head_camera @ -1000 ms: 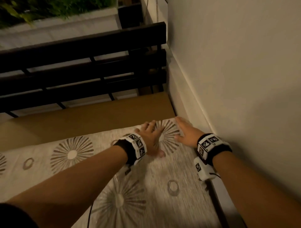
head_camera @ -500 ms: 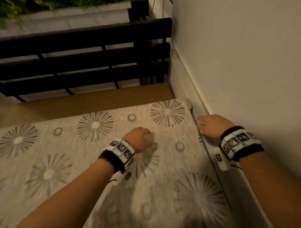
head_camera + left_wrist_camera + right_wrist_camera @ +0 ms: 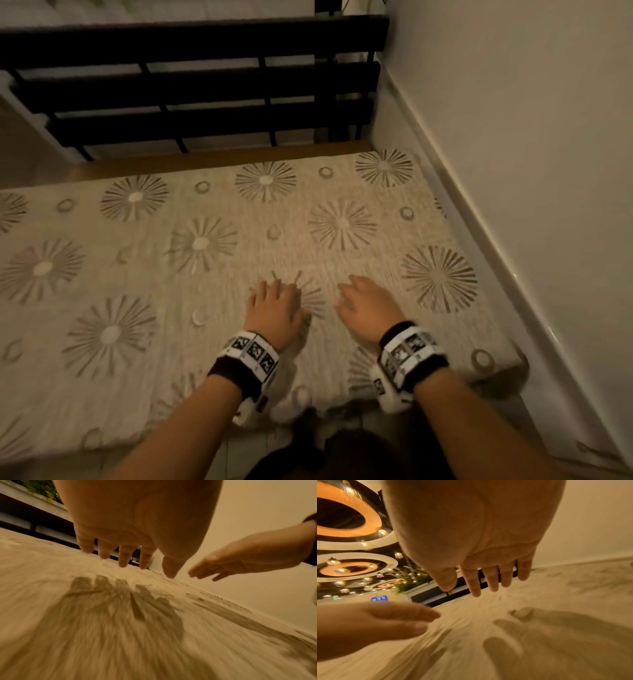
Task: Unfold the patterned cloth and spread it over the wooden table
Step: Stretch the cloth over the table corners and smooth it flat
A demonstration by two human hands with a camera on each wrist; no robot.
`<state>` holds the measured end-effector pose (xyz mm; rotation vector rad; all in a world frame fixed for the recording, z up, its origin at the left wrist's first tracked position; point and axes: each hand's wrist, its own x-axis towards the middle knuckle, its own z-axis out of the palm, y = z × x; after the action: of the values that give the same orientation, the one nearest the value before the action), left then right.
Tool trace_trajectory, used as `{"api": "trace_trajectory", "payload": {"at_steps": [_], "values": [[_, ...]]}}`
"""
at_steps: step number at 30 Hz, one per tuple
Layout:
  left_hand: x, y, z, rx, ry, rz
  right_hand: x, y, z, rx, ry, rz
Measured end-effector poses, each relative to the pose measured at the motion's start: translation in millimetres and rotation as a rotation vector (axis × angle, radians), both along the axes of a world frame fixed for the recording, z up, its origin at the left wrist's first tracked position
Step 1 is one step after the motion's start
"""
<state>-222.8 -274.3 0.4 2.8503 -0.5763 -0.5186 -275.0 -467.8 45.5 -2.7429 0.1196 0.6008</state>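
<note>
The beige patterned cloth (image 3: pixel 205 274) with brown starburst and ring motifs lies spread flat over the wooden table (image 3: pixel 219 159), of which only a narrow far strip shows. My left hand (image 3: pixel 274 301) hovers palm down, fingers straight, just above the cloth near its front right part. Beside it my right hand (image 3: pixel 366 301) is also palm down with straight fingers, holding nothing. In the left wrist view the left hand (image 3: pixel 126 555) casts a shadow on the blurred cloth (image 3: pixel 120 628). The right wrist view shows the right hand (image 3: pixel 484 580) above the cloth (image 3: pixel 539 615).
A dark slatted bench back (image 3: pixel 191 85) stands beyond the table's far edge. A pale wall (image 3: pixel 513 137) with a skirting ledge (image 3: pixel 479 260) runs along the right side. The cloth's near right corner (image 3: pixel 496 363) hangs over the table edge.
Both hands have drawn back from the far right corner toward the near edge, the right hand coming off the wall-side edge onto the cloth. The cloth lies further over the table.
</note>
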Motion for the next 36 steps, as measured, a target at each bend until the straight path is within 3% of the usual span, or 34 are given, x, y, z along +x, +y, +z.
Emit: {"api": "trace_trajectory", "payload": {"at_steps": [3,6,8,11,13,15,17,18,19,21,23,25,27,30,32,33,34,36], "values": [[-51.4,15.3,-1.2,0.023,-0.007,0.029,-37.9,62.1,-15.1,0.007,-0.071,0.087],[-82.6,27.1,-22.8,0.070,0.052,0.046,-65.3,88.8,-40.2,-0.014,-0.093,0.145],[-92.8,33.2,-37.8,0.055,0.057,0.055,-83.2,79.8,-55.8,-0.050,-0.090,0.145],[-95.3,37.4,-49.1,0.085,0.055,0.046,-112.8,21.2,-72.7,-0.095,-0.077,0.055],[-93.0,36.1,-48.4,0.063,0.072,0.053,-136.2,-41.6,-79.5,-0.155,-0.116,-0.163],[-93.0,35.5,-47.9,0.061,0.071,0.056,-160.2,-108.9,-80.4,-0.235,-0.147,-0.560],[-94.3,34.5,-48.2,0.078,0.068,0.055,-173.1,-155.2,-69.1,-0.222,0.006,-0.941],[-94.8,34.1,-47.7,0.084,0.063,0.057,-172.8,-164.4,-64.2,-0.221,0.071,-1.013],[-94.9,33.8,-48.0,0.084,0.058,0.061,-168.7,-163.8,-61.6,-0.267,0.055,-0.956],[-94.2,33.2,-47.3,0.087,0.056,0.065,-151.9,-139.8,-61.7,-0.329,-0.114,-0.608],[-93.9,33.8,-48.0,0.098,0.054,0.060,-135.7,-99.1,-67.4,-0.223,-0.207,-0.161],[-93.8,33.6,-48.8,0.100,0.055,0.056,-134.9,-76.2,-75.2,-0.139,-0.158,0.043],[-93.8,33.2,-49.0,0.096,0.069,0.061,-142.1,-100.6,-83.4,-0.174,-0.164,-0.127],[-94.6,32.1,-45.1,0.094,0.076,0.066,-152.8,-166.0,-87.3,-0.285,0.003,-0.784],[-95.0,32.6,-43.2,0.106,0.088,0.062,-136.3,-171.3,-71.7,-0.226,0.136,-1.003],[-94.8,33.0,-41.5,0.106,0.098,0.057,-118.4,-154.9,-61.1,-0.243,0.095,-0.957],[-94.3,33.2,-39.2,0.109,0.111,0.049,-98.9,-132.6,-54.7,-0.276,-0.021,-0.797],[-91.2,33.5,-32.0,0.108,0.129,0.042,-59.0,-68.4,-43.9,-0.252,-0.181,-0.346]]}}
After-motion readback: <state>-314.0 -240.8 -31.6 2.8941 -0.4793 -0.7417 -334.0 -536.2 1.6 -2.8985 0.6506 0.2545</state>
